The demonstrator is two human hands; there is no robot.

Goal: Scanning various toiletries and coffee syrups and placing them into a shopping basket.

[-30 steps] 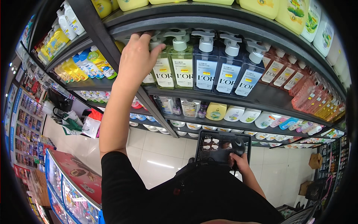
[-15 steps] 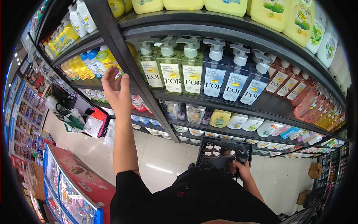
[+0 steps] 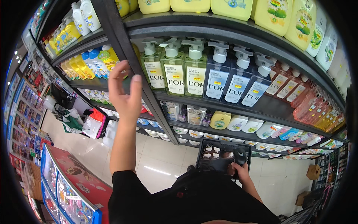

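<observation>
My left hand [image 3: 126,91] is raised in front of the dark shelf upright, fingers apart and nothing in it. Closest to it on the right are green pump bottles [image 3: 174,72] with white pumps and pale labels. Dark blue pump bottles [image 3: 216,76] stand beside them in the same row. Low down, my right hand [image 3: 241,170] is closed round the black handle [image 3: 240,156] of a black shopping basket [image 3: 201,155]. A few dark items, too unclear to name, lie inside the basket.
Red-brown pump bottles [image 3: 286,87] continue the row rightward. Large yellow bottles [image 3: 274,16] line the shelf above. Yellow and blue bottles [image 3: 84,65] fill a shelf on the left. A red and blue display case [image 3: 76,179] stands at lower left; cardboard boxes [image 3: 313,171] are on the right.
My left hand has shifted slightly right and down, now overlapping the shelf upright. The shelf bottles appear a little farther right. My right hand keeps its hold on the basket handle.
</observation>
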